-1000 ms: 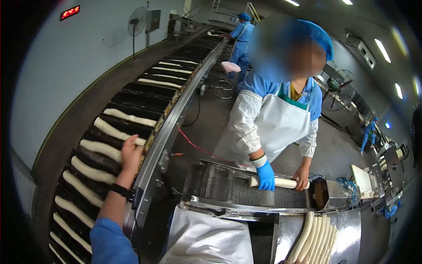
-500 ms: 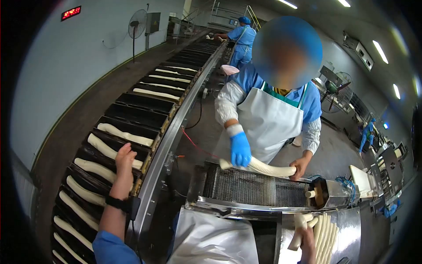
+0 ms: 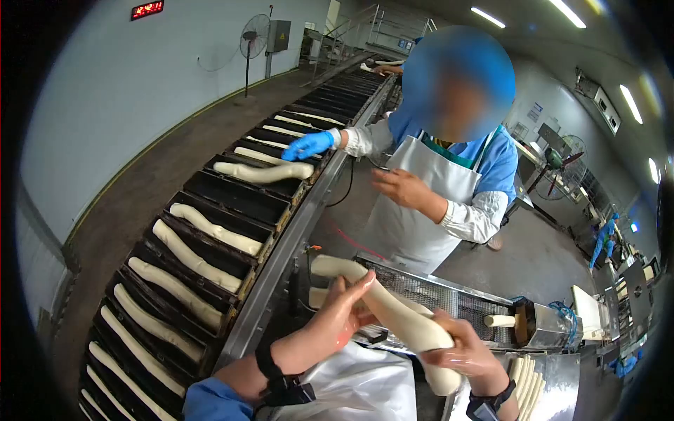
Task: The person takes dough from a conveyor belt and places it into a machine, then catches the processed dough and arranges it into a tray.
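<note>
Both of my hands hold a long pale dough strip (image 3: pixel 393 309) above the wire mesh belt. My left hand (image 3: pixel 338 309) supports its upper left part, thumb on top. Around its lower right end wraps my right hand (image 3: pixel 465 345). Part of a second dough strip (image 3: pixel 319 297) shows behind my left hand. Black trays (image 3: pixel 237 198) run in a long row on the left, many with a dough strip lying inside. More dough strips (image 3: pixel 528 379) lie side by side on the metal table at the lower right.
Opposite me stands a co-worker (image 3: pixel 435 203) in a pale apron, a blue-gloved hand (image 3: pixel 309 145) over the trays. A metal rail (image 3: pixel 270 298) edges the tray line. At the mesh belt's right end, a metal outlet (image 3: pixel 544 325) has dough emerging.
My left hand has come from the trays to the mesh belt and now holds dough. My right hand has risen from the metal table. The co-worker's gloved hand has moved to the trays, where another strip lies.
</note>
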`<state>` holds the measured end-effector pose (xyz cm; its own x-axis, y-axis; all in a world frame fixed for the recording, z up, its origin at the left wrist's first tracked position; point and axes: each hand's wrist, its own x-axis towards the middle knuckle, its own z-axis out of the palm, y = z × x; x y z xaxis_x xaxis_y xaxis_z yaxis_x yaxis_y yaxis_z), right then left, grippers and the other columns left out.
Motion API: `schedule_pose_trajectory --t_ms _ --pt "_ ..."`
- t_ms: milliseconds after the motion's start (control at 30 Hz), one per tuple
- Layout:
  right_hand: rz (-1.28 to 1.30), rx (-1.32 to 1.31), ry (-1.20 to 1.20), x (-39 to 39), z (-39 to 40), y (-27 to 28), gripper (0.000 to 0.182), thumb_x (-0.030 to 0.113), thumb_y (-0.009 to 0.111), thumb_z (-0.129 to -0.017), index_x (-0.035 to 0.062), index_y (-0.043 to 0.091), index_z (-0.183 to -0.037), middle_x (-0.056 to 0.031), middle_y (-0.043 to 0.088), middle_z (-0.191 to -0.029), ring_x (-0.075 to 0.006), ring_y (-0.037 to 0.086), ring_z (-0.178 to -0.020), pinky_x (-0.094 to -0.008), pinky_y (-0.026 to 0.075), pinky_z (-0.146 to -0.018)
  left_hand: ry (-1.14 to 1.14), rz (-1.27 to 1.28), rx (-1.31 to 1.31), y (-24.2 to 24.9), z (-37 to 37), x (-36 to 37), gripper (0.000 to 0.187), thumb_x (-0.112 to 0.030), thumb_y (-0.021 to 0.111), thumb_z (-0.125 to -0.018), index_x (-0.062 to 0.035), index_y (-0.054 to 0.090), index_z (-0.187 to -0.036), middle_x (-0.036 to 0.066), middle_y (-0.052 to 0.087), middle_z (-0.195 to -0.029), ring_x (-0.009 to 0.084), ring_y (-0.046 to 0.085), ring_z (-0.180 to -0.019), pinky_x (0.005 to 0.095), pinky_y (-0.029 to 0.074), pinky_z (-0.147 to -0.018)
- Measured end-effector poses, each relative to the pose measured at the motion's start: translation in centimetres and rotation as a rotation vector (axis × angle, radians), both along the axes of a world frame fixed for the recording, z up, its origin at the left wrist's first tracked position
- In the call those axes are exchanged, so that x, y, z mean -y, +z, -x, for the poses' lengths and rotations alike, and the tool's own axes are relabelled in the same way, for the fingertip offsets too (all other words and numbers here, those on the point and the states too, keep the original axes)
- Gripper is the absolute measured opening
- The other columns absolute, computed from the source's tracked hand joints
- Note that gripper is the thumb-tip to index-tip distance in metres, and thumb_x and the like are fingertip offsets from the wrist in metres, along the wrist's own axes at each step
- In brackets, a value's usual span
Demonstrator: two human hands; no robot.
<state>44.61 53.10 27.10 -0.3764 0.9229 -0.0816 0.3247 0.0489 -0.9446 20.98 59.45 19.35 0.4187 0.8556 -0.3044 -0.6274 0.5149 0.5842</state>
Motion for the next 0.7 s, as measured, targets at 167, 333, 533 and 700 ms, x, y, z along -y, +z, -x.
schedule_pose_trajectory --t_ms 167,333,533,700 --pt "0.156 -0.440 -0.192 -1.1 2.0 -0.6 0.033 0.022 0.082 -0.079 0.0059 0.064 -0.103 -0.0062 0.063 -0.096 -0.0172 0.061 -0.089 -0.0278 0.050 -0.078 0.198 0.010 0.023 -0.6 0.7 -2.0 0.021 -0.025 0.065 -0.094 -0.0127 0.059 -0.110 0.003 0.065 -0.104 0.0183 0.063 -0.101 0.0363 0.051 -0.090" --pt "-0.119 -0.628 -0.581 -2.2 -3.9 2.1 0.026 0.017 0.073 -0.084 0.0112 0.061 -0.107 -0.0071 0.064 -0.102 -0.0157 0.062 -0.078 -0.0278 0.052 -0.066 0.351 0.003 0.329 2.5 6.9 -7.1 0.025 -0.018 0.061 -0.087 0.0017 0.054 -0.100 0.004 0.056 -0.072 0.0150 0.060 -0.064 0.0292 0.053 -0.062" --pt "-0.397 -0.417 -0.808 2.4 -14.5 1.7 0.041 0.024 0.073 -0.086 0.0133 0.061 -0.123 -0.0048 0.064 -0.103 -0.0100 0.059 -0.077 -0.0233 0.051 -0.069 0.748 -0.613 0.099 7.3 14.7 -9.0 0.038 -0.017 0.065 -0.095 0.0027 0.051 -0.124 0.012 0.059 -0.109 0.0153 0.062 -0.092 0.0273 0.056 -0.079" --pt "-0.172 0.091 -1.017 15.3 -23.1 -8.8 0.057 0.032 0.071 -0.090 0.0127 0.051 -0.140 -0.0150 0.063 -0.119 -0.0250 0.063 -0.099 -0.0422 0.055 -0.083 1.199 -0.326 -0.106 4.4 22.9 -13.2 0.072 -0.003 0.061 -0.089 -0.0049 0.028 -0.153 0.020 0.045 -0.136 0.0289 0.059 -0.111 0.0418 0.056 -0.090"
